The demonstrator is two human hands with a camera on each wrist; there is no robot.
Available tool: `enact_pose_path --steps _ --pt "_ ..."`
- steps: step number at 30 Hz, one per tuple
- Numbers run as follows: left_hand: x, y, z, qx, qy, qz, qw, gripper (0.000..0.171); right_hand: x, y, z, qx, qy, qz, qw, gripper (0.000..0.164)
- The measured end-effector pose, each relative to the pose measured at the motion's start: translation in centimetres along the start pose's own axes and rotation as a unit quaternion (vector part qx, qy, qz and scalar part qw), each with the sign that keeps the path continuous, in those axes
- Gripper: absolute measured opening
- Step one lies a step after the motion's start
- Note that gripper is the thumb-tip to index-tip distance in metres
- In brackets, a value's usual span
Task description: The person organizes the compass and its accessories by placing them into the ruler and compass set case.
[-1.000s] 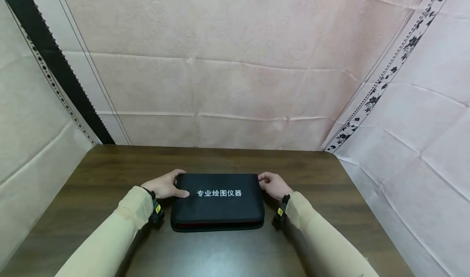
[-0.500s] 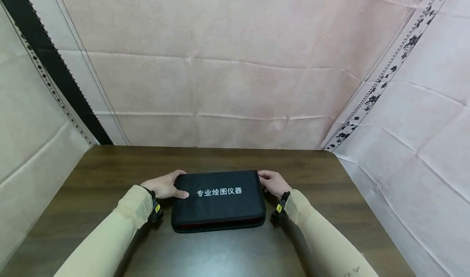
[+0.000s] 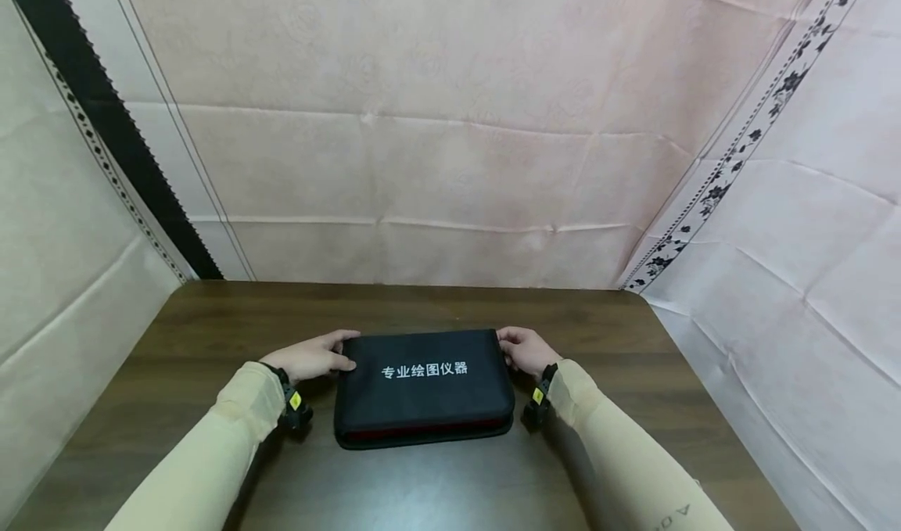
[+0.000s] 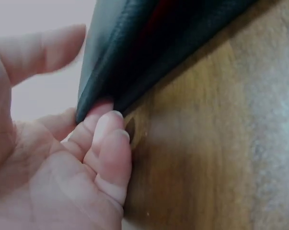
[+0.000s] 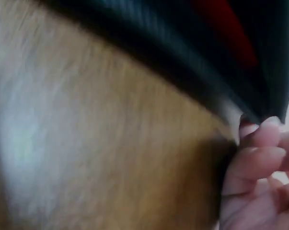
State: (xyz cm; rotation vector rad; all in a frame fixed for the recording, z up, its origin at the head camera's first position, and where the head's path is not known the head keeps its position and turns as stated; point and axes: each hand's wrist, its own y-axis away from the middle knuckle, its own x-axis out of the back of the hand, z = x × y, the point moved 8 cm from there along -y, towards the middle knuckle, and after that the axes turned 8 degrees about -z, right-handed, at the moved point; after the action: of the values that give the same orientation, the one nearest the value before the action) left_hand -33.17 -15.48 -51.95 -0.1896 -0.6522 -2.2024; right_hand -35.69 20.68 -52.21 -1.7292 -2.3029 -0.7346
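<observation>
A black drawing-instrument case [image 3: 422, 398] with white Chinese lettering lies on the wooden table in the head view. Red shows in the gap between its covers. At its far left corner is my left hand [image 3: 313, 355]. In the left wrist view, the thumb [image 4: 53, 50] stands off the case while the fingertips [image 4: 110, 127] touch the corner, one reaching into the gap between the covers. My right hand [image 3: 529, 349] pinches the far right corner. Seen from the right wrist, its curled fingers [image 5: 257, 163] are at that corner, partly cut off by the frame edge.
The brown wooden table [image 3: 232, 312] reaches back to a pale cloth wall [image 3: 450, 163]. More cloth hangs on both sides, the right one [image 3: 795, 281] bordered with dark flowers. A dark camera [image 3: 296, 417] is strapped to the left wrist, another [image 3: 536, 412] to the right.
The case has turned slightly, its right end going farther back, and then shifted a little right. My left thumb has drawn back off its top. My right hand has stayed at its corner.
</observation>
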Motion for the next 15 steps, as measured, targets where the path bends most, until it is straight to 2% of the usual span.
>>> enact_pose_path --steps 3,6,10,15 --pt "-0.06 0.16 -0.21 -0.003 0.008 0.001 1.0 0.066 -0.13 0.19 0.31 -0.003 -0.006 0.005 1.0 0.015" --pt "-0.12 0.29 0.03 -0.008 -0.009 0.002 0.9999 0.069 -0.05 0.39 0.39 -0.002 -0.009 0.02 1.0 0.015" --pt "-0.01 0.21 0.42 -0.011 -0.032 0.003 0.9994 0.064 0.2 0.47 0.0 0.009 -0.011 0.037 0.999 0.021" --pt "0.03 0.0 0.35 -0.009 -0.033 0.003 0.9994 0.061 0.13 0.14 -0.41 0.032 0.011 0.015 0.999 0.021"
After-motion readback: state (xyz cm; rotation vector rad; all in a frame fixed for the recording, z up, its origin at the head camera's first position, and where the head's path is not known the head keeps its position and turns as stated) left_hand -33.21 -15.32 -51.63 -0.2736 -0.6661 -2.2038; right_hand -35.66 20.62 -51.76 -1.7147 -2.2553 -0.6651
